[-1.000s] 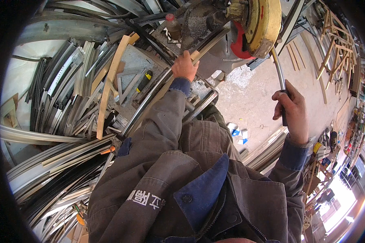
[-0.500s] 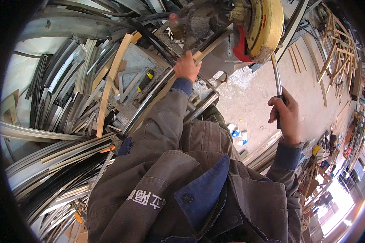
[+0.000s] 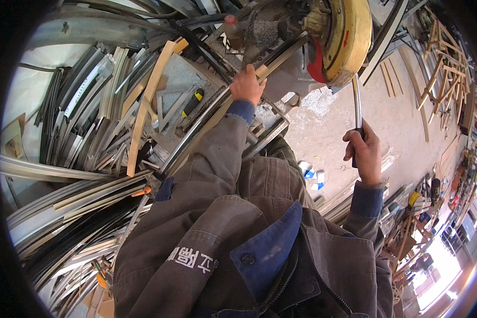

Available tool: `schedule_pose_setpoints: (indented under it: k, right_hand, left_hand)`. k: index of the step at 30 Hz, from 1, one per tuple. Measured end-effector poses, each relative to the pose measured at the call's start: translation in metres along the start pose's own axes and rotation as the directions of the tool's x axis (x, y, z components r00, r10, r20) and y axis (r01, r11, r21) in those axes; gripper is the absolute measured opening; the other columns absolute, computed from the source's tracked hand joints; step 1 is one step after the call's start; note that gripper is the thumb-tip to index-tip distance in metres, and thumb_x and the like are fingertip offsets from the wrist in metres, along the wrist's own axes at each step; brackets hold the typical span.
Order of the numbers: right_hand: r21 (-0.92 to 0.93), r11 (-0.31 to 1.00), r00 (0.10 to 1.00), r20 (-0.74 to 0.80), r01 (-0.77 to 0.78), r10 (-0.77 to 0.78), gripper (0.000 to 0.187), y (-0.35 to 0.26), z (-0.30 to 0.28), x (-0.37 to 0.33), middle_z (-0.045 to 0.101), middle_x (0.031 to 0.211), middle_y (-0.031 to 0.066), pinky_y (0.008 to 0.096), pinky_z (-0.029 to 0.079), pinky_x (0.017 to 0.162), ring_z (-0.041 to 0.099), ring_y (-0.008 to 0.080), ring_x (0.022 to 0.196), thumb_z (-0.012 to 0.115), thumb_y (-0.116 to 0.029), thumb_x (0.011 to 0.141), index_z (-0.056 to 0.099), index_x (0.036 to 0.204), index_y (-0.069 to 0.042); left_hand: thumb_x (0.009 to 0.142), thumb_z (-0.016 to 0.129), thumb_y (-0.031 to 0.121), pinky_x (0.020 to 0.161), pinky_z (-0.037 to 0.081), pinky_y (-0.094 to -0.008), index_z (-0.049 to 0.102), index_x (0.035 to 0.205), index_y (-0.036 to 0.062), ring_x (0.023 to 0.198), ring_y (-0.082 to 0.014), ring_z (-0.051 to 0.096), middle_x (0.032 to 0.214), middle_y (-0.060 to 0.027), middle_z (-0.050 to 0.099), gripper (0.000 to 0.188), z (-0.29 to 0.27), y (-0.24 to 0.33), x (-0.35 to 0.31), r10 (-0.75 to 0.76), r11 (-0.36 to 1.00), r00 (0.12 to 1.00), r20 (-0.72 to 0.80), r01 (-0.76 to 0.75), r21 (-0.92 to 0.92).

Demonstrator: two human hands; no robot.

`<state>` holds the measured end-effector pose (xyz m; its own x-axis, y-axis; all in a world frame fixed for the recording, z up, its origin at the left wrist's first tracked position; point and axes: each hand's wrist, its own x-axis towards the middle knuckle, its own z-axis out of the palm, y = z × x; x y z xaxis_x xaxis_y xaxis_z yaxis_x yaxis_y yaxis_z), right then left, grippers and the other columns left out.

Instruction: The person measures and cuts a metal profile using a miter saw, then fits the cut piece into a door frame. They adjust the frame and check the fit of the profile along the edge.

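My left hand (image 3: pixel 247 87) is closed round a long tan profile strip (image 3: pixel 273 64), pressing it along the bed of a chop saw. The strip runs from under the saw head back beneath my left forearm. The saw has a round yellow guard (image 3: pixel 352 45) with a red part (image 3: pixel 316 63) at its side. A bright metal lever (image 3: pixel 357 103) comes down from the guard to a black grip. My right hand (image 3: pixel 368 153) is wrapped round that grip. The yellow guard hides where blade and strip meet.
Long profiles and offcuts (image 3: pixel 82 111) lie heaped at left, near a wooden strip (image 3: pixel 152 103). A yellow-black tool (image 3: pixel 192 102) rests on the bench. A red-capped bottle (image 3: pixel 231 29) stands behind. Wooden frames (image 3: pixel 445 69) lie at far right, and blue-white scraps (image 3: pixel 314 176) on the floor.
My right hand and the lever have shifted slightly left, and the saw head sits a little lower in view. My left hand keeps its hold on the strip.
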<state>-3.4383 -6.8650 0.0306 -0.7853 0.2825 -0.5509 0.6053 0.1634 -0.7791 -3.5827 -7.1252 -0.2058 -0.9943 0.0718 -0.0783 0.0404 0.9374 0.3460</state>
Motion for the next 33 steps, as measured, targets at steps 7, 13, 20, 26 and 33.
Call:
schedule_pose_setpoints:
  k: [7,13,20,26,33]
  right_hand:
    - [-0.023,1.0,1.0,-0.028,-0.007,0.007,0.028,0.016,0.005,0.005,0.064,0.077,0.0065,0.0247,0.045,0.042,0.057,0.0093,0.048,0.056,-0.016,0.095,0.061,0.113,0.006]
    - [-0.07,0.994,0.996,-0.05,-0.083,0.079,0.029,0.029,0.015,0.01,0.064,0.076,0.0068,0.0257,0.045,0.042,0.057,0.0101,0.048,0.058,-0.016,0.094,0.061,0.113,0.006]
    - [-0.075,0.994,0.994,-0.087,-0.079,0.073,0.023,0.069,0.027,0.024,0.064,0.074,0.0066,0.0278,0.047,0.043,0.057,0.0106,0.048,0.058,-0.017,0.095,0.059,0.106,0.003]
    - [-0.074,0.993,0.991,-0.11,-0.087,0.079,0.021,0.093,0.037,0.034,0.064,0.072,0.006,0.0281,0.048,0.043,0.057,0.0111,0.048,0.059,-0.018,0.095,0.059,0.105,0.0]
    - [-0.053,0.996,0.989,-0.134,-0.077,0.069,0.021,0.119,0.048,0.046,0.064,0.071,0.007,0.0303,0.048,0.045,0.056,0.0124,0.048,0.06,-0.021,0.095,0.059,0.102,-0.001]
  left_hand:
    - [0.09,0.075,0.045,0.079,0.057,-0.0553,0.053,0.12,0.003,0.101,-0.0401,0.066,0.104,-0.0206,0.068,0.056,-0.007,0.004,0.002,-0.037,0.999,0.991,0.126,0.042,-0.034]
    - [0.089,0.076,0.045,0.079,0.057,-0.0548,0.053,0.118,0.0039,0.099,-0.0397,0.067,0.101,-0.0196,0.068,0.056,0.001,-0.001,0.002,-0.005,0.999,0.997,0.077,0.008,-0.038]
    - [0.088,0.077,0.045,0.078,0.056,-0.0555,0.052,0.115,0.0047,0.099,-0.0399,0.066,0.1,-0.0192,0.068,0.054,0.003,-0.001,0.002,-0.006,0.999,0.998,0.064,0.008,-0.039]
    - [0.087,0.078,0.045,0.076,0.056,-0.0559,0.051,0.114,0.0054,0.098,-0.0397,0.067,0.099,-0.0189,0.067,0.055,0.004,-0.002,0.001,-0.011,0.999,0.998,0.061,0.013,-0.029]
    - [0.081,0.083,0.044,0.07,0.058,-0.0492,0.053,0.11,0.0077,0.09,-0.0364,0.069,0.094,-0.0154,0.068,0.055,0.008,-0.001,0.0,0.007,1.0,1.0,-0.026,-0.006,0.012]
